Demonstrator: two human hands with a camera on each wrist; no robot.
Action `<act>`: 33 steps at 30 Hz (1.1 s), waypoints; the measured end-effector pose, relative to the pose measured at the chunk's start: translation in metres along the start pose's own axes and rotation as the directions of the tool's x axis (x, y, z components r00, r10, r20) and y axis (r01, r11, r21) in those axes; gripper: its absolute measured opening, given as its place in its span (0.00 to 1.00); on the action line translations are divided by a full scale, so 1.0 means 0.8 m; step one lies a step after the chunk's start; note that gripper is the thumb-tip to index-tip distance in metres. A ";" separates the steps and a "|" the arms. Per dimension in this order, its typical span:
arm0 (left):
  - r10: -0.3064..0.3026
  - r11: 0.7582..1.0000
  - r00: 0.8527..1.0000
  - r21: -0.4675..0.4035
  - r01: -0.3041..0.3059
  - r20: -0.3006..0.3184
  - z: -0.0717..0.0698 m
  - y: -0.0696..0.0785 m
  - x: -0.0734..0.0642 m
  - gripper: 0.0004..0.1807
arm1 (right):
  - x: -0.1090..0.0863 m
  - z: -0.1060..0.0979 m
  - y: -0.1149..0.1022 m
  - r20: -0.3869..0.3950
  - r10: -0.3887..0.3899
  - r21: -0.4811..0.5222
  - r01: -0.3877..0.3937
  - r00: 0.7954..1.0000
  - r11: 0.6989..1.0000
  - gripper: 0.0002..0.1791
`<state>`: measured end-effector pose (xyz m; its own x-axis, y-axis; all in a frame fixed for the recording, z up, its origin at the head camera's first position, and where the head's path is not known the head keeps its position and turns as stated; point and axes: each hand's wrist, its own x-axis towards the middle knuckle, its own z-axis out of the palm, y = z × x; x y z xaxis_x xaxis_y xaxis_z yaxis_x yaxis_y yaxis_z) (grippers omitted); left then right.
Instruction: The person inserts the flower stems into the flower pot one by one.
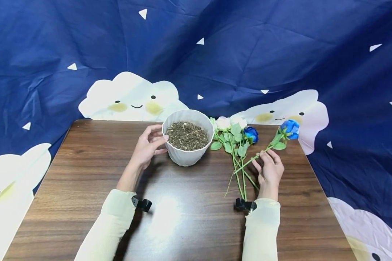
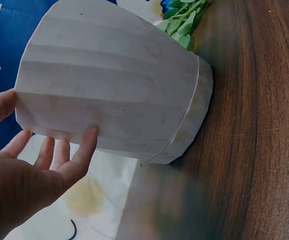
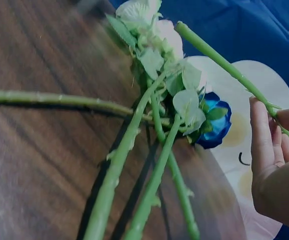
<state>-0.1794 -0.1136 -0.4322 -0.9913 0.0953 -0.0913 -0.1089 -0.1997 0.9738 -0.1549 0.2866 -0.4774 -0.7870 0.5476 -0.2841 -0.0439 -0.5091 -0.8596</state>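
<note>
A white flowerpot [image 1: 187, 156] filled with dark soil [image 1: 187, 136] stands upright near the table's back edge. My left hand [image 1: 146, 146] holds its left side, thumb at the rim and the fingers spread along the outer wall; the left wrist view shows the fingertips [image 2: 91, 134] against that wall. Between thumb and fingers, my right hand [image 1: 270, 170] pinches the green stem of a blue rose [image 1: 289, 129]. Its bloom points up and right, and the cut stem end slants down left over other stems. In the right wrist view this held stem [image 3: 219, 60] is raised above the table.
Right of the pot lie several roses: a dark blue one [image 1: 250, 134], a pale pink one [image 1: 223, 123] and a white one [image 1: 238, 121], their stems [image 1: 243, 181] crossing toward the front. A blue cloth [image 1: 196, 54] with clouds hangs behind the brown wooden table [image 1: 196, 224].
</note>
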 end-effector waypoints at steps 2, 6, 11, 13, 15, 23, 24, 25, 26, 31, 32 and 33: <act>-0.001 1.000 1.000 -0.002 0.001 -0.001 0.000 0.000 0.000 0.30 | -0.001 0.005 -0.001 0.008 -0.012 0.005 0.012 1.000 1.000 0.16; -0.005 1.000 1.000 -0.009 0.005 -0.002 0.000 -0.001 0.000 0.30 | -0.003 0.014 -0.001 0.026 -0.031 0.018 0.031 0.999 0.999 0.16; -0.003 1.000 1.000 -0.020 0.003 0.000 -0.001 -0.001 0.000 0.31 | -0.007 0.024 -0.001 0.066 -0.046 0.031 0.044 0.997 0.999 0.14; -0.002 1.000 1.000 -0.020 0.002 0.001 -0.001 -0.001 0.000 0.31 | -0.007 0.026 -0.001 0.075 -0.045 0.049 0.041 0.996 0.998 0.14; -0.002 1.000 1.000 -0.021 0.002 0.003 -0.001 -0.002 0.000 0.31 | -0.008 0.029 0.000 0.078 -0.048 0.054 0.044 0.996 0.998 0.14; -0.004 1.000 1.000 -0.014 0.004 0.001 -0.001 -0.003 0.002 0.31 | -0.006 0.043 -0.003 0.122 -0.086 0.077 0.077 0.989 0.994 0.14; -0.004 1.000 1.000 -0.015 0.004 0.001 -0.001 -0.004 0.002 0.31 | -0.006 0.045 -0.004 0.129 -0.089 0.077 0.080 0.988 0.994 0.14; -0.004 1.000 1.000 -0.016 0.004 0.001 -0.001 -0.004 0.002 0.31 | -0.006 0.047 -0.004 0.134 -0.089 0.085 0.078 0.987 0.993 0.14; -0.004 1.000 1.000 -0.016 0.004 0.002 -0.001 -0.004 0.003 0.31 | -0.006 0.049 -0.005 0.139 -0.086 0.083 0.075 0.987 0.994 0.14; -0.004 1.000 1.000 -0.013 0.004 0.000 -0.002 -0.004 0.003 0.30 | -0.007 0.057 -0.005 0.166 -0.089 0.099 0.074 0.982 0.992 0.14; -0.006 1.000 1.000 -0.012 0.006 0.000 -0.002 -0.004 0.003 0.30 | -0.007 0.058 -0.004 0.170 -0.092 0.103 0.075 0.981 0.992 0.14; -0.006 1.000 1.000 -0.010 0.006 0.000 -0.002 -0.004 0.003 0.30 | -0.007 0.060 -0.004 0.175 -0.094 0.113 0.074 0.980 0.991 0.14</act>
<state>-0.1815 -0.1141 -0.4358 -0.9906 0.0966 -0.0973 -0.1158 -0.2089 0.9711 -0.1799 0.2534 -0.4527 -0.8751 0.4679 -0.1235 -0.1718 -0.5390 -0.8246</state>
